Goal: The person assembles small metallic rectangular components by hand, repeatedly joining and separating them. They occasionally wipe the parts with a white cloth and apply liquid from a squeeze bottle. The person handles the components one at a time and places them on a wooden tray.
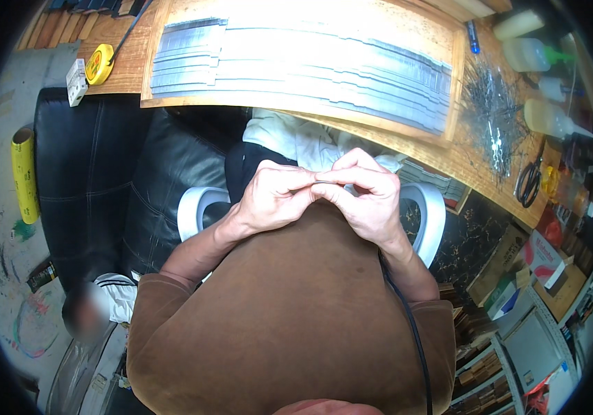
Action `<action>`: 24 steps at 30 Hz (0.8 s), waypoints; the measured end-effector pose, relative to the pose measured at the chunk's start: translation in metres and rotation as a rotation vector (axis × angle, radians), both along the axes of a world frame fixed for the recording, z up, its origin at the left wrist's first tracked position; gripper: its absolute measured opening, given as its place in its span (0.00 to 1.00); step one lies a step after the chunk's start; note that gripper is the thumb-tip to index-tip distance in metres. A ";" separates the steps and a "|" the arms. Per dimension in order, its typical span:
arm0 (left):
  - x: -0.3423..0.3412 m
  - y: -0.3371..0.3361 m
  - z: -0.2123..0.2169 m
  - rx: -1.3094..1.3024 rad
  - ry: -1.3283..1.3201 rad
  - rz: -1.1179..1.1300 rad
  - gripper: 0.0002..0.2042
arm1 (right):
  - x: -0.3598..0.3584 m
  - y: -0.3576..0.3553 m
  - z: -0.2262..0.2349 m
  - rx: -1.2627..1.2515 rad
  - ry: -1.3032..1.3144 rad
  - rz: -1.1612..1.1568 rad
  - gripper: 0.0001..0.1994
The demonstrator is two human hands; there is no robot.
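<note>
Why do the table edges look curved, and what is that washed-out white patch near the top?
In the head view, the fisheye lens bends the wooden board and table edge toward the dark rim. Bright light glares off the grey metal strips, whitening their upper part. The left hand and right hand, pinching a thin strip, look sharp; a blurred patch sits lower left.

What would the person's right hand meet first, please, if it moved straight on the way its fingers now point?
The right hand points leftward, fingertips pinching a small thin grey piece. Going straight on, it would at once meet the left hand, whose fingertips already touch that piece. Depth is hard to judge.
</note>
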State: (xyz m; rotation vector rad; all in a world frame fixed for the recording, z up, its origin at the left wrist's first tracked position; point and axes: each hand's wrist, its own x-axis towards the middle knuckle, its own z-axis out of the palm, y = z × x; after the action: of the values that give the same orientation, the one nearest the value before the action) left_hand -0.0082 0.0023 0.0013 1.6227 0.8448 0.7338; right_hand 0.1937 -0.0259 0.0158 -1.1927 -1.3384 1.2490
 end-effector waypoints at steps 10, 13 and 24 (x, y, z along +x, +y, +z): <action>0.001 -0.006 -0.009 -0.021 -0.052 0.056 0.10 | 0.004 0.001 -0.003 0.038 0.036 0.004 0.08; 0.002 -0.006 -0.006 -0.036 -0.054 0.054 0.10 | 0.004 0.001 -0.003 0.021 0.050 0.007 0.08; 0.002 -0.006 -0.003 -0.063 -0.065 0.055 0.11 | 0.004 0.000 -0.003 0.014 0.088 0.012 0.08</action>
State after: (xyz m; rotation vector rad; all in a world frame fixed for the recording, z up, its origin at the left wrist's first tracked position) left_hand -0.0061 -0.0037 -0.0022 1.5174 0.8605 0.7871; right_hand 0.1974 -0.0261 0.0127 -1.1081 -1.2894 1.2839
